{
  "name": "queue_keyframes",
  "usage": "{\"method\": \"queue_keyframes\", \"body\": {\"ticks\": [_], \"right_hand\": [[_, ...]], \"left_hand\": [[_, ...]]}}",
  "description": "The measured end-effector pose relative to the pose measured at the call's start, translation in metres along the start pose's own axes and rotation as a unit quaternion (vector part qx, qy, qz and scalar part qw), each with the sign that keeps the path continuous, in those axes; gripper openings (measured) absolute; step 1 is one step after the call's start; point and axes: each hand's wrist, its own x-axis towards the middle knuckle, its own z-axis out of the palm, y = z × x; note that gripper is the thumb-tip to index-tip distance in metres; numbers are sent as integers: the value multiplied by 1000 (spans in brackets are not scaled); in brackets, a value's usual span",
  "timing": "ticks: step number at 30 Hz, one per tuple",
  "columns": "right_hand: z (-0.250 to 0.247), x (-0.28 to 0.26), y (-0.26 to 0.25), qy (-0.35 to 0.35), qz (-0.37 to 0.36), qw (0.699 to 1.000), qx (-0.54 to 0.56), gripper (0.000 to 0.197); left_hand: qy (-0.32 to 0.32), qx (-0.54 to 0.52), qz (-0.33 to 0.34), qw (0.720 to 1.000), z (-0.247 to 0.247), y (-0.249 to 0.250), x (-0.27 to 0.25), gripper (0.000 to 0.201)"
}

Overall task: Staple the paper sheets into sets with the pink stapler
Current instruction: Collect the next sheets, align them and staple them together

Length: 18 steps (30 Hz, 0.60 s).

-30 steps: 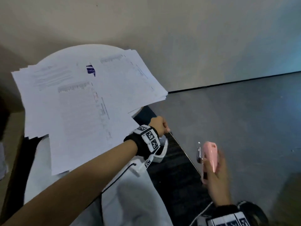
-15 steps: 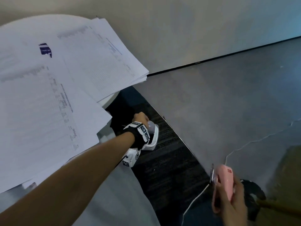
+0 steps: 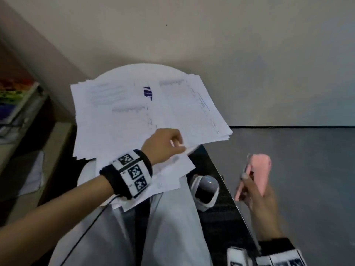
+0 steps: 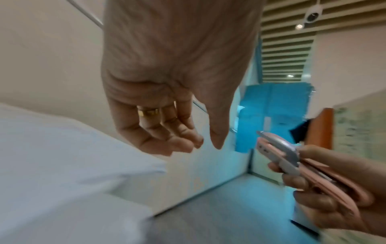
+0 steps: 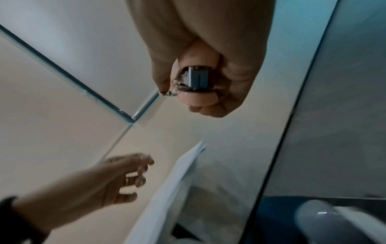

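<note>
gripping the pink stapler (image 3: pixel 258 174), right hand (image 3: pixel 257 198) hovers beside paper sheets (image 3: pixel 146 116).

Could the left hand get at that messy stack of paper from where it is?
Probably yes. The left hand is empty, fingers loosely curled, right at the near edge of the paper sheets, with nothing between. The right hand holds the pink stapler off to the side.

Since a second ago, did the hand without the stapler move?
Yes. The left hand was low beside the white shoe; it has come up over the near corner of the paper stack, well above the shoe. Its fingers hold nothing.
</note>
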Motion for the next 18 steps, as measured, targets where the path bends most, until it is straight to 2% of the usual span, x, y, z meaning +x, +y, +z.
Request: {"method": "queue_keyframes", "body": {"ticks": [1,3,5,6,9,13,16,18], "right_hand": [[23,8,-10,-45,6,999,0,43],[68,25,-21,-121,29,992,-14,40],[112,38,-28,-176,57,981,-59,22],[132,46,-26,-201,69,972,-99,17],[184,65,-15,-211,87,945,-233,19],[228,83,17,-124,11,904,-409,33],[243,81,20,-94,-9,874,-477,42],[245,81,20,-80,-2,870,-486,48]], "left_hand": [[52,22,-44,997,-25,-27,-2,21],[112,88,-171,975,-65,-76,-10,47],[108,121,-292,943,-83,-109,-23,74],[104,117,-325,932,-85,-116,-29,82],[133,106,-345,923,-78,-127,-36,89],[168,62,-365,914,-69,-124,-31,90],[182,26,-352,918,-64,-122,-28,89],[184,16,-323,928,-62,-120,-29,85]]}}
